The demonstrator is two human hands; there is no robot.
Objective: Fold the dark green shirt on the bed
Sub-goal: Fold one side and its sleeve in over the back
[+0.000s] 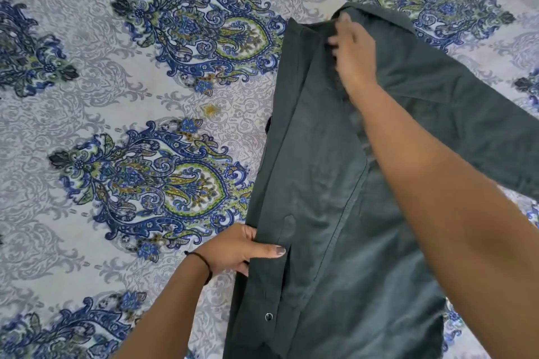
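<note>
Dark green shirt (335,213) lies lengthwise down the right side of the bed (87,114), matte woven cloth, softly creased, one side panel turned in along a straight stitched seam. A sleeve runs out flat toward the right edge. One metal snap (268,316) glints near the lower hem. Left hand (236,251) pinches the folded left edge, thumb on top, fingers tucked beneath, a thin black band (201,261) at the wrist. Right hand (354,52) is up at the collar, fingers curled closed on the fabric there. Beneath, a smooth sheet printed with blue and green paisley medallions.
</note>
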